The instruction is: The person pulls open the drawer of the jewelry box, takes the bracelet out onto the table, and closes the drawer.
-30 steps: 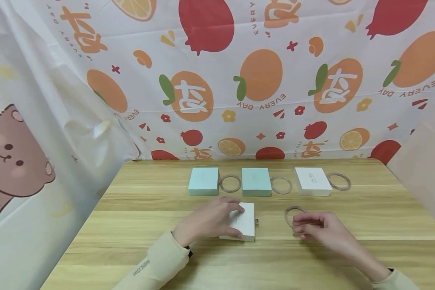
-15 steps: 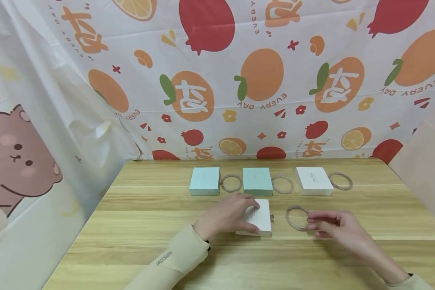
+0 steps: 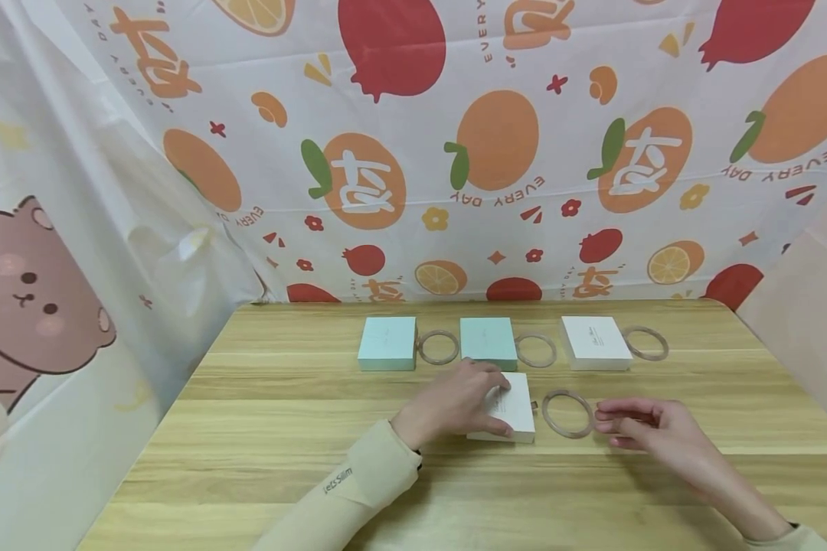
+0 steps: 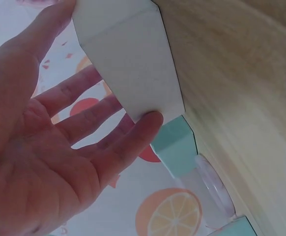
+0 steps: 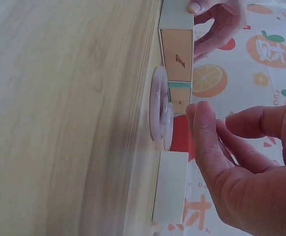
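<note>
My left hand [image 3: 451,405] grips a flat white box [image 3: 520,405], thumb and fingers on opposite edges. In the left wrist view the white box [image 4: 133,54] lies between thumb and fingertips, touching the table. Its right end, seen in the right wrist view, is a peach-coloured drawer front [image 5: 176,54] with a small ribbon tab. Just right of that tab a pale purple-grey bangle [image 3: 569,435] lies flat on the table. My right hand [image 3: 661,436] hovers beside the bangle's right side, fingers loosely bent with nothing between them, apart from the ring.
Along the back stand two mint-green boxes [image 3: 387,343] and another white box [image 3: 596,343]. Each has a bangle [image 3: 439,362] at its right side. A fruit-print curtain [image 3: 413,176] hangs behind the wooden table [image 3: 262,428].
My left hand has slid the white box to the right, close to the bangle. My right hand has let go of the bangle and drawn slightly right.
</note>
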{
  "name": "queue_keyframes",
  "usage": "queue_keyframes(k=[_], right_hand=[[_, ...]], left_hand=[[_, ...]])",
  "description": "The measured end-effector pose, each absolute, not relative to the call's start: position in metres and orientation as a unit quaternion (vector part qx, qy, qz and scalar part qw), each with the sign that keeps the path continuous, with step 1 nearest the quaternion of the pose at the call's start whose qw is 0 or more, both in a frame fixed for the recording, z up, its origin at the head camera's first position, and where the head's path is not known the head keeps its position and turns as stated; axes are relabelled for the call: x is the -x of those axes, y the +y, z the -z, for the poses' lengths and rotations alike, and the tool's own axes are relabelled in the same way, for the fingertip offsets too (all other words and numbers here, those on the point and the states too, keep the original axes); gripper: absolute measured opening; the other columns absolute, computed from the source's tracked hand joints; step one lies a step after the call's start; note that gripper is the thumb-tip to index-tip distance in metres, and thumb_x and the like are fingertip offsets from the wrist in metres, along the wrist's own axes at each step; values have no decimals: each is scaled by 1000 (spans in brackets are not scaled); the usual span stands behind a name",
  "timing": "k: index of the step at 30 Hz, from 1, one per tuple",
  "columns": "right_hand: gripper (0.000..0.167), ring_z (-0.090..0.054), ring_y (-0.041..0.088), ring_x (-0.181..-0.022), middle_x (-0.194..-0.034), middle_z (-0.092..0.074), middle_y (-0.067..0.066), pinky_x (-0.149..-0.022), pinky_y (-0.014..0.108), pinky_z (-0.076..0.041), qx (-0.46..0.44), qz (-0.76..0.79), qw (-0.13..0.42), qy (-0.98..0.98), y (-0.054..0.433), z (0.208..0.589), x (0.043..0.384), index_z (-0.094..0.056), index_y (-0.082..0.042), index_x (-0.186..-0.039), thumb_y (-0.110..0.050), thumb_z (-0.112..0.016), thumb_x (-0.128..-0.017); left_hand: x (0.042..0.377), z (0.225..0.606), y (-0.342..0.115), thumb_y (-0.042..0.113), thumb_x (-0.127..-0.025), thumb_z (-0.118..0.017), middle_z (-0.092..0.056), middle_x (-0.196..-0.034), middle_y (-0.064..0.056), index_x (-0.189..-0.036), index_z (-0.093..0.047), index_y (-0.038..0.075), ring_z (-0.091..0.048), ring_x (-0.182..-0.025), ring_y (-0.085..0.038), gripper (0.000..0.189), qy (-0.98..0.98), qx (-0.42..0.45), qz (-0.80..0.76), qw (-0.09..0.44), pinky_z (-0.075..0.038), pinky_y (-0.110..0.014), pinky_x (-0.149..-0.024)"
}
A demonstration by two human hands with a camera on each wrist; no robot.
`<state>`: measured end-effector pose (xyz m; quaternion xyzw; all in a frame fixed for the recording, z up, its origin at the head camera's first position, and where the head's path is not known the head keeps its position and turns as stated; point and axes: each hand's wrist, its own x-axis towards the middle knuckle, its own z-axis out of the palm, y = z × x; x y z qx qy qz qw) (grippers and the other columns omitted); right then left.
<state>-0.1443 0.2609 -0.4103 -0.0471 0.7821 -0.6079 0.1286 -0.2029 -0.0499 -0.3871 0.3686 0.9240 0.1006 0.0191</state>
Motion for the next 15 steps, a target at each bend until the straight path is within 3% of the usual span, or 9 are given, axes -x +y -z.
queue_keyframes(k=[15], right_hand=[[41,-75,7,-97,-110,-78,-3,-84,29,-62,34,608,126,783,265,413,144,-56,19,-131,-9,-62,-101]], left_hand=[[201,390,-48,58,-77,-83,-71,-128,2,-124,-73,19,-65,-117,-22,62,929,-357,-96,18,-54,-32,-101]])
